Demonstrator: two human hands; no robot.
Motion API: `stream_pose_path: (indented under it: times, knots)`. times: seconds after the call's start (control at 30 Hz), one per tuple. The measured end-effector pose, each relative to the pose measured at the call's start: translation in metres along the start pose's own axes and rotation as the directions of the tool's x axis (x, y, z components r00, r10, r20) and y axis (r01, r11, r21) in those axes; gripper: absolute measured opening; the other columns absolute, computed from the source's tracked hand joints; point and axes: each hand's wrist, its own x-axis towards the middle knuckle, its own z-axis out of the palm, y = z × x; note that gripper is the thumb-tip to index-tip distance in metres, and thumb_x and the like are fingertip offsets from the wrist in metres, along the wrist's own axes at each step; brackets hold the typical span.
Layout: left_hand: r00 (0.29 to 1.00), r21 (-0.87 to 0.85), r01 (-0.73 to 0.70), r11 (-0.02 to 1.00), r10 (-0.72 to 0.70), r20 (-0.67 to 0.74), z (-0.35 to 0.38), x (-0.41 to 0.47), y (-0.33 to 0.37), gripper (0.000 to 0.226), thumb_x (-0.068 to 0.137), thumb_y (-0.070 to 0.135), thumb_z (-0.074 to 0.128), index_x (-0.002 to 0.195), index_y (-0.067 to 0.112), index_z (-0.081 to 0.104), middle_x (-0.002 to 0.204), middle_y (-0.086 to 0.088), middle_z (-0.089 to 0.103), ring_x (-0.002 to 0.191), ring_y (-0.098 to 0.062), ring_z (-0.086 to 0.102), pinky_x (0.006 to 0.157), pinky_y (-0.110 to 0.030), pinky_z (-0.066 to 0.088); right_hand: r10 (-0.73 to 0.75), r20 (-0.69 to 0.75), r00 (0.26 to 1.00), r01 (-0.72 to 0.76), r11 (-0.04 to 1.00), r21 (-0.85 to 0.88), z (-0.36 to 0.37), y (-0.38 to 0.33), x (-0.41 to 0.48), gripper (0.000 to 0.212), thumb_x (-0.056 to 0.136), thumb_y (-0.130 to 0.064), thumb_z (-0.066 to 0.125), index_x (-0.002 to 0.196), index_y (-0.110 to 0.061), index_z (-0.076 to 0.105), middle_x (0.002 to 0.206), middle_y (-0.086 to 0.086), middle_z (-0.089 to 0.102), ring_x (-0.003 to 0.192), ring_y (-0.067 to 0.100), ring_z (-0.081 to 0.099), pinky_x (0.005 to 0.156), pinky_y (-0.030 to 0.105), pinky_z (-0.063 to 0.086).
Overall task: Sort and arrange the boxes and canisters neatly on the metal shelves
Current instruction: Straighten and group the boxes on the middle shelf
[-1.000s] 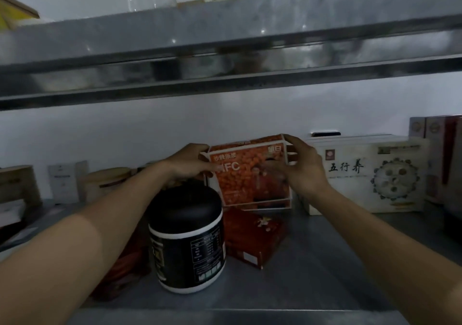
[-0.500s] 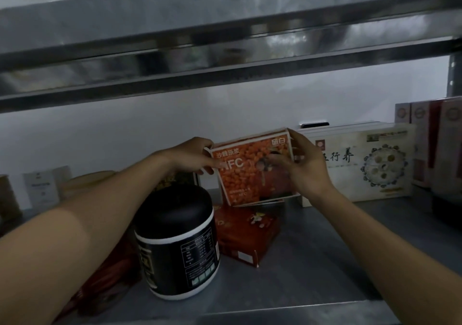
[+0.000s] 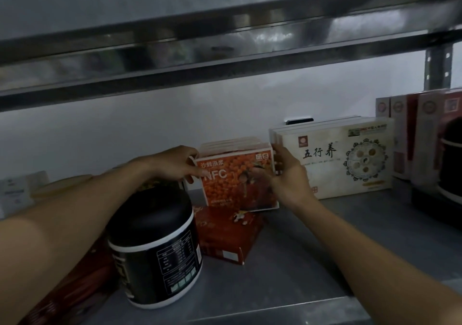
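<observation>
**Orange NFC box held upright behind the black canister**

Both hands are on the orange NFC box [image 3: 237, 179], which stands upright, slightly tilted, behind and to the right of the black canister [image 3: 155, 247], towards the back of the metal shelf [image 3: 312, 262]. The left hand [image 3: 172, 164] reaches over the canister's lid, and its fingers [image 3: 193, 173] pinch the box's upper left corner. The right hand [image 3: 290, 177] grips the box's right edge with its fingers [image 3: 277, 149] curled round the upper right corner. Whether the box's bottom edge rests on the shelf cannot be told.

A flat red box [image 3: 225, 237] lies just to the right of the canister, right in front of the orange box's lower edge. Farther right of the canister, past the orange box and just beside it, a wide white box [image 3: 345, 162] with black characters stands on its long side. Beyond that, farthest right of the canister, stand several tall red-and-white boxes [image 3: 410, 134] and a dark container [image 3: 452, 164] cut off by the frame.

To the left of the canister, at the back, are a pale round lid [image 3: 62, 184] and a small white card [image 3: 15, 192]. A red package [image 3: 75, 287] lies against the canister's left side under the left forearm; it is too dark to identify. An upper metal shelf [image 3: 200, 49] spans overhead.
</observation>
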Motion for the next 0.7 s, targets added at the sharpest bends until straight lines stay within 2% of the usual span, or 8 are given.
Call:
stream_pose_path:
  times: [0.13, 0.27, 0.33, 0.43, 0.5, 0.6, 0.7]
  knots:
    - [0.996, 0.090, 0.073, 0.993, -0.077, 0.039, -0.006, 0.001, 0.008, 0.027, 0.094, 0.030, 0.061, 0.115, 0.017, 0.050, 0.107, -0.004, 0.067, 0.097, -0.023, 0.068, 0.072, -0.028, 0.052, 0.006, 0.009, 1.000, -0.006, 0.998, -0.064, -0.001, 0.001, -0.002, 0.066, 0.080, -0.031, 0.080, 0.139, -0.027, 0.052, 0.120, -0.002, 0.068, 0.104, 0.018, 0.065, 0.090, 0.042, 0.057]
    - [0.990, 0.115, 0.125, 0.985, -0.131, 0.043, -0.009, 0.003, 0.010, 0.021, 0.095, 0.034, 0.060, 0.108, 0.020, 0.052, 0.108, -0.005, 0.066, 0.099, -0.024, 0.067, 0.083, -0.036, 0.053, -0.023, 0.031, 0.999, 0.028, 0.988, -0.155, -0.001, -0.002, -0.005, 0.063, 0.085, -0.036, 0.074, 0.142, -0.029, 0.050, 0.121, -0.001, 0.068, 0.108, 0.018, 0.064, 0.091, 0.030, 0.053]
    - [0.988, 0.100, 0.141, 0.985, -0.146, 0.041, -0.009, 0.004, 0.007, 0.016, 0.094, 0.037, 0.060, 0.099, 0.023, 0.056, 0.105, -0.006, 0.069, 0.096, -0.024, 0.068, 0.083, -0.037, 0.052, -0.028, 0.054, 0.998, 0.037, 0.982, -0.183, 0.000, -0.002, -0.004, 0.062, 0.087, -0.041, 0.070, 0.144, -0.030, 0.047, 0.122, -0.001, 0.068, 0.109, 0.019, 0.064, 0.091, 0.032, 0.054]
    - [0.986, 0.073, 0.163, 0.984, -0.165, 0.028, -0.010, 0.006, 0.003, 0.021, 0.092, 0.044, 0.060, 0.098, 0.024, 0.059, 0.103, -0.006, 0.071, 0.093, -0.023, 0.069, 0.086, -0.039, 0.052, -0.062, 0.090, 0.994, 0.082, 0.964, -0.252, 0.002, 0.001, -0.001, 0.057, 0.091, -0.046, 0.063, 0.144, -0.031, 0.047, 0.120, 0.001, 0.070, 0.106, 0.023, 0.066, 0.091, 0.036, 0.056]
    - [0.985, 0.078, 0.167, 0.983, -0.169, 0.025, -0.009, 0.007, 0.001, 0.026, 0.091, 0.046, 0.059, 0.101, 0.022, 0.061, 0.102, -0.006, 0.071, 0.092, -0.023, 0.070, 0.085, -0.039, 0.052, -0.072, 0.104, 0.992, 0.098, 0.956, -0.275, 0.003, 0.003, 0.000, 0.052, 0.093, -0.044, 0.063, 0.141, -0.029, 0.051, 0.119, 0.002, 0.070, 0.105, 0.024, 0.066, 0.090, 0.037, 0.055]
    - [0.986, 0.103, 0.166, 0.981, -0.168, 0.016, -0.009, 0.010, -0.001, 0.027, 0.091, 0.047, 0.059, 0.098, 0.021, 0.062, 0.100, -0.006, 0.071, 0.091, -0.023, 0.070, 0.082, -0.037, 0.052, -0.078, 0.081, 0.994, 0.098, 0.958, -0.269, 0.007, 0.004, 0.002, 0.046, 0.092, -0.038, 0.066, 0.135, -0.025, 0.057, 0.120, 0.005, 0.069, 0.109, 0.024, 0.064, 0.091, 0.030, 0.051]
    - [0.989, 0.164, 0.151, 0.975, -0.150, -0.020, -0.012, 0.011, -0.001, 0.031, 0.088, 0.052, 0.061, 0.099, 0.023, 0.066, 0.096, -0.002, 0.072, 0.088, -0.019, 0.069, 0.071, -0.028, 0.051, -0.073, 0.081, 0.994, 0.092, 0.958, -0.272, 0.011, 0.007, 0.002, 0.049, 0.094, -0.039, 0.064, 0.140, -0.026, 0.051, 0.128, 0.007, 0.061, 0.117, 0.024, 0.057, 0.099, 0.032, 0.047]
